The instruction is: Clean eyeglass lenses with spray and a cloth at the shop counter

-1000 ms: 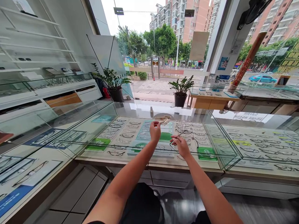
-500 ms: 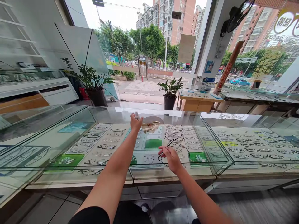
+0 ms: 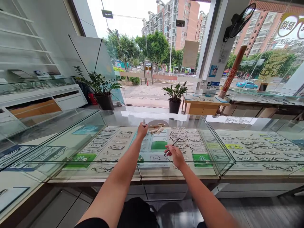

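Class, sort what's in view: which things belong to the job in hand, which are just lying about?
Work in hand:
small bottle, in the left hand
dark-framed glasses, in the right hand
crumpled cloth, probably, near the left hand

Lying or standing about:
displayed eyeglasses
potted plants
wall fan
fire extinguisher

Glass counter [image 3: 123, 119], crumpled beige cloth [image 3: 156, 129] on top

Bottle [image 3: 143, 121] mostly hidden in left hand [image 3: 142, 130]; sleeve [image 3: 93, 223] cropped.
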Available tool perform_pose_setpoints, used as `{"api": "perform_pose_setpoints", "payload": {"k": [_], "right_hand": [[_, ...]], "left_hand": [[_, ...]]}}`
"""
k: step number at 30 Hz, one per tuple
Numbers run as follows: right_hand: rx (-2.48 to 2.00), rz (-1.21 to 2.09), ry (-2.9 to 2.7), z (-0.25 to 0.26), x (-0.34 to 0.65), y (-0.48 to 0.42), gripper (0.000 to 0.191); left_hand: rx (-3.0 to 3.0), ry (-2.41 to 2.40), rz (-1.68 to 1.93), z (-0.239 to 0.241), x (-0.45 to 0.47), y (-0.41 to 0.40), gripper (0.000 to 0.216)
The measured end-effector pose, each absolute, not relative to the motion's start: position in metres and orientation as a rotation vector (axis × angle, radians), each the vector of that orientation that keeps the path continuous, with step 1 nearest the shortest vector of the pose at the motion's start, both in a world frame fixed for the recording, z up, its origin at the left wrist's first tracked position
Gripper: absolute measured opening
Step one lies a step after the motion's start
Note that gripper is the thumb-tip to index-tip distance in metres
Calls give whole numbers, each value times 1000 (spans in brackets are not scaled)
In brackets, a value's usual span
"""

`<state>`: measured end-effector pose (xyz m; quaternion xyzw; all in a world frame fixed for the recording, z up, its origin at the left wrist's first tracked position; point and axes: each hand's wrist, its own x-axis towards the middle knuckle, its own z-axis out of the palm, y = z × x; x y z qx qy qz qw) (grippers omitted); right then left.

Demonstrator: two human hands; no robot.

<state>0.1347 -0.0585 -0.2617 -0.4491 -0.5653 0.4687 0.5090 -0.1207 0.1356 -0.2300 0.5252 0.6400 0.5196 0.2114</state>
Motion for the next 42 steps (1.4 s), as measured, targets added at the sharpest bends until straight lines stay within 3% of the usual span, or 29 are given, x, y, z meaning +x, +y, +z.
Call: {"api": "perform_pose_setpoints", "payload": {"k": [7,11,17,32,42], "right_hand": [[-1075,1103,-1363,-249,136,-73,76],[-1027,1101,-1480,-237,138,-127,64],[-956,972,-1685,-228,135,-203,48],[-984,1120,-1840,-222,140,-259,42],[-1017,1033,-1472,-230,109,-274,44]], "left_hand": [[1411,1645,1492,-220,-104,23,26],[1435,1465,1427,-237,-80,-90,45],[1352,1025,1247,-267,-42,-229,58],[1504,1087,1278,-257,-52,-277,34],[1266,1116,1398,-260,-42,-285,46]]}}
